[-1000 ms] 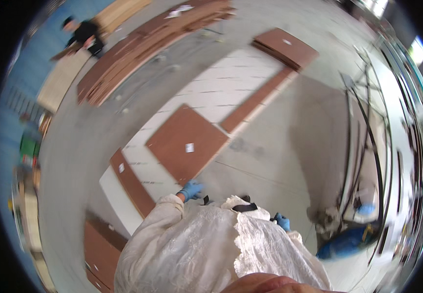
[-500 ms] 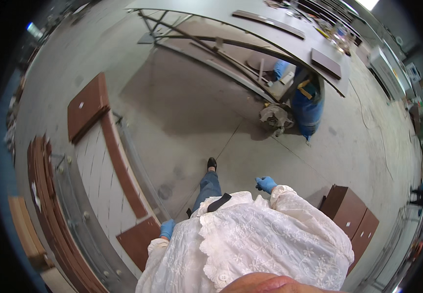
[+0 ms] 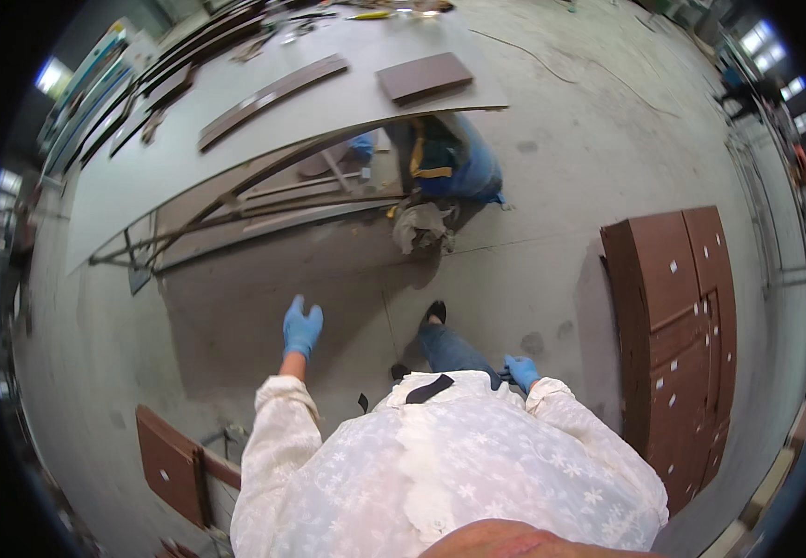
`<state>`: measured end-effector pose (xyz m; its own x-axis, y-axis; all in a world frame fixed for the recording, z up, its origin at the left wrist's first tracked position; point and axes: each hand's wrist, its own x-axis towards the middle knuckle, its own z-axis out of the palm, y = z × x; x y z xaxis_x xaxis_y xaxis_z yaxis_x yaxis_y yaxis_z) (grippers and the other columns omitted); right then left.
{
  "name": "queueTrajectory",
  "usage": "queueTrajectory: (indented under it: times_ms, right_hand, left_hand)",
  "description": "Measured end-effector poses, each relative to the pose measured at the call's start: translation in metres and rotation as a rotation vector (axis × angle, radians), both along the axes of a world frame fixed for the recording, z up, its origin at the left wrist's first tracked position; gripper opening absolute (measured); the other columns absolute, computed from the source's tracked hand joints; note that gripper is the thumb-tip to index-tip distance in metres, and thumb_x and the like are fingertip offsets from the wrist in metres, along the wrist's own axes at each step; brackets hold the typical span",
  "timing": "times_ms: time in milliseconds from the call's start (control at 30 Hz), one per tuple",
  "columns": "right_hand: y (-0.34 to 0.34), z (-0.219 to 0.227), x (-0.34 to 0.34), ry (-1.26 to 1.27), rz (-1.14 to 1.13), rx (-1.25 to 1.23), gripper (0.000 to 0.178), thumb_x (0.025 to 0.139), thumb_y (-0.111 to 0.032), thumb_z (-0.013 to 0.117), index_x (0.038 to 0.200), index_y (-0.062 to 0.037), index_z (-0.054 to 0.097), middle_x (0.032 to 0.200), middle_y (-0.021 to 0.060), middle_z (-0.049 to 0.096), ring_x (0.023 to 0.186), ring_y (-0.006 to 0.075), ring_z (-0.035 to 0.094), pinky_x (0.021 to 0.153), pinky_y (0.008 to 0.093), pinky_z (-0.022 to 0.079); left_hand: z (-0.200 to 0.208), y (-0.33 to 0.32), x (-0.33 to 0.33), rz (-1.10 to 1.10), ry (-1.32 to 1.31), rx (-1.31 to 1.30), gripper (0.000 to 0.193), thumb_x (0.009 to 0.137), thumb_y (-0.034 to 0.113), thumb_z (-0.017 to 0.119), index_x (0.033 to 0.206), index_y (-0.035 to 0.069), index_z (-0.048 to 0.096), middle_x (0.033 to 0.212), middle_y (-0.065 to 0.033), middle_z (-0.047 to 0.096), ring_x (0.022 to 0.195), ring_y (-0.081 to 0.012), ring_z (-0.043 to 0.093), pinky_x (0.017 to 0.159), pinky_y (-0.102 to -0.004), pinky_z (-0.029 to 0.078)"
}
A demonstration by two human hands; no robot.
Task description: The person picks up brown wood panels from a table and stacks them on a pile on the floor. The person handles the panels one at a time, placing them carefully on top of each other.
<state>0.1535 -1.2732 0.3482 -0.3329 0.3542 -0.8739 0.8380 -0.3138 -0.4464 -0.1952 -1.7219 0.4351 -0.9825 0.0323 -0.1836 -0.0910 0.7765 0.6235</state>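
My left hand (image 3: 301, 327), in a blue glove, reaches forward over the concrete floor with its fingers apart and nothing in them. It is short of the long grey-topped table (image 3: 175, 167). My right hand (image 3: 521, 372), also blue-gloved, hangs close to my right hip with its fingers curled. Something small and dark shows at those fingers, too unclear to name. On the table lie a long narrow brown board (image 3: 273, 100) and a shorter brown panel (image 3: 426, 76), both out of my hands' reach.
A stack of brown panels (image 3: 668, 325) with small white stickers stands to my right. Another brown panel stack (image 3: 168, 465) is at the lower left. Beneath the table's near corner sit a blue sack (image 3: 472, 167) and a crumpled grey bag (image 3: 419, 228). A thin cable (image 3: 524, 54) crosses the far floor.
I have turned to the right, so the table has shifted left and the right-hand panel stack shows more fully. My left hand has risen from my side and stretched forward.
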Motion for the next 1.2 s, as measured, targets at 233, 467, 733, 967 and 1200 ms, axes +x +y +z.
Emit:
queueTrajectory:
  times_ms: [233,467,733,967,1200]
  right_hand:
    - [0.044,-0.020,-0.010,-0.052,0.522,0.302,0.039,0.100,-0.035,0.053,0.116,-0.0016,0.066,0.110,0.0204,0.070,0.092,0.0291,0.069,0.079,0.0426,0.054]
    - [0.025,0.032,-0.130,0.094,-0.476,0.115,0.038,0.094,-0.038,0.062,0.107,-0.0037,0.072,0.097,0.0125,0.073,0.081,0.0217,0.068,0.074,0.0358,0.053]
    - [0.035,0.296,-0.225,0.265,-0.203,1.056,0.034,0.090,-0.030,0.065,0.114,-0.0058,0.070,0.107,0.0193,0.071,0.093,0.0378,0.069,0.084,0.0422,0.055]
    - [0.032,0.574,-0.202,1.309,0.275,1.176,0.010,0.092,-0.012,0.061,0.090,-0.0023,0.060,0.088,0.0099,0.072,0.073,0.0214,0.068,0.067,0.0319,0.050]
    - [-0.089,0.580,-0.208,1.936,0.034,1.184,0.021,0.089,0.001,0.051,0.069,0.0000,0.057,0.076,0.0107,0.074,0.058,0.0083,0.066,0.053,0.0200,0.047]
  left_hand:
    - [0.063,0.232,-0.256,-0.428,0.572,-0.061,0.062,0.081,0.026,0.073,0.132,-0.006,0.057,0.134,-0.0262,0.059,0.124,-0.0382,0.057,0.109,-0.0423,0.043]
    - [0.103,0.398,-0.382,-0.711,0.639,-0.424,0.087,0.078,0.045,0.073,0.149,0.004,0.042,0.148,-0.0266,0.046,0.139,-0.0450,0.040,0.115,-0.0496,0.034]
    - [0.120,0.480,-0.440,-0.880,0.421,-0.658,0.115,0.070,0.072,0.071,0.159,0.015,0.025,0.162,-0.0230,0.025,0.146,-0.0507,0.025,0.118,-0.0558,0.025]
    - [0.103,0.476,-0.466,-0.984,0.262,-0.671,0.125,0.066,0.074,0.074,0.161,0.015,0.018,0.165,-0.0216,0.017,0.148,-0.0488,0.021,0.120,-0.0543,0.021]
    - [0.074,0.459,-0.472,-0.961,0.295,-0.707,0.125,0.065,0.071,0.077,0.160,0.014,0.018,0.163,-0.0216,0.021,0.149,-0.0461,0.020,0.120,-0.0537,0.019]
